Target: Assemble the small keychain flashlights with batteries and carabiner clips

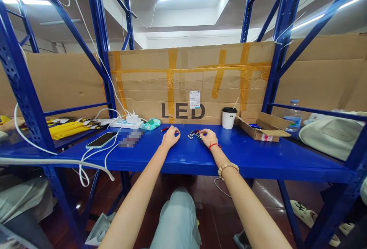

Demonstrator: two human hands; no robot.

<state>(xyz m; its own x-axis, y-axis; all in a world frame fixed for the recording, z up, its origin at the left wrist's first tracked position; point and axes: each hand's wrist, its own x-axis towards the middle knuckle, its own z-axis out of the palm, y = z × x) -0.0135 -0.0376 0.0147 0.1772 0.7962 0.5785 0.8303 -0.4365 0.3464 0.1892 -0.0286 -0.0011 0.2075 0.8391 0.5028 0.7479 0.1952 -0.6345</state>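
Note:
My left hand [171, 137] rests on the blue tabletop with its fingers curled together. What is in them, if anything, is hidden. Just beyond its left side lies a small, slim red item [164, 129], too small to name. To the right, my right hand [208, 138] has its fingers bent in a pinch over the edge of a little pile of small shiny pieces [191, 134]. Some pieces look metallic, others dark red or green. Whatever those fingertips grip is too small to make out. A gap of bare table separates the left hand from the pile.
A lidded paper cup [228, 119] and an open cardboard box [265, 128] stand at the right. At the left are a phone [102, 140], a power strip [126, 124], white cables and a green packet [151, 124]. Cardboard [143, 88] closes the back; blue posts [99, 23] flank the table.

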